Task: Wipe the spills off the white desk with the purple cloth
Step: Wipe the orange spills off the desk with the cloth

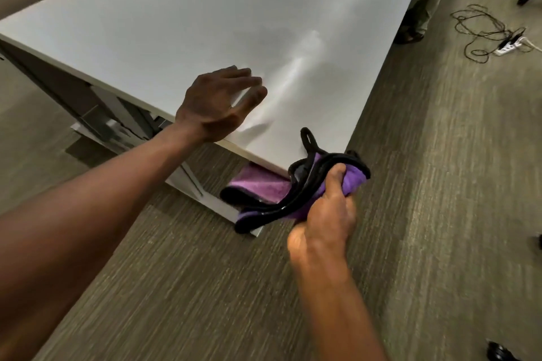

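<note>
The white desk [205,9] fills the upper left of the view, with its near corner at the lower middle. Faint wet streaks [293,73] shine on its top near that corner. My left hand [217,102] rests flat on the desk by the near edge, fingers straight. My right hand [328,211] grips the purple cloth [272,193], which has a black trim and a black loop. The cloth hangs bunched just off the desk's corner, partly below the edge.
Grey-brown carpet surrounds the desk. The desk's metal leg and foot [187,182] show under the near edge. A power strip with tangled black cables [495,35] lies on the floor at the upper right. Someone's legs [425,3] stand by the desk's far right side.
</note>
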A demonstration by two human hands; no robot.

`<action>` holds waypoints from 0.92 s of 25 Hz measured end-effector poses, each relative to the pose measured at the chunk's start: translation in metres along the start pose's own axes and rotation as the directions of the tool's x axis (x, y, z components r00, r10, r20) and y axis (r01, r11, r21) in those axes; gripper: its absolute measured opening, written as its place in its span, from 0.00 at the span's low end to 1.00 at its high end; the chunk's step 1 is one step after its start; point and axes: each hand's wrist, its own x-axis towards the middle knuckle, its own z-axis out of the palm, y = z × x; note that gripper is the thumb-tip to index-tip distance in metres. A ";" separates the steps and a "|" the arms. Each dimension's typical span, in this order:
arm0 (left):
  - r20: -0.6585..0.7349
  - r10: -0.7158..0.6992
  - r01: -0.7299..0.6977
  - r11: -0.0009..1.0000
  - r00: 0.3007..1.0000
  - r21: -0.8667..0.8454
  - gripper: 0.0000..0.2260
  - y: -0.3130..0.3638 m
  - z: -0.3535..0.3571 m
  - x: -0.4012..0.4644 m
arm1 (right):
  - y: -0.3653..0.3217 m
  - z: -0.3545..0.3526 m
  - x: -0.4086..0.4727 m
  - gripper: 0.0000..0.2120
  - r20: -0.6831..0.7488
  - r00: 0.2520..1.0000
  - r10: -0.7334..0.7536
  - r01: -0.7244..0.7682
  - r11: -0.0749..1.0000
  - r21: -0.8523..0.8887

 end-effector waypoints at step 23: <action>-0.043 -0.005 0.003 0.999 0.999 -0.036 0.27 -0.004 0.007 0.009 | -0.043 -0.013 0.049 0.17 0.419 0.800 -0.431 0.595 0.470 -0.653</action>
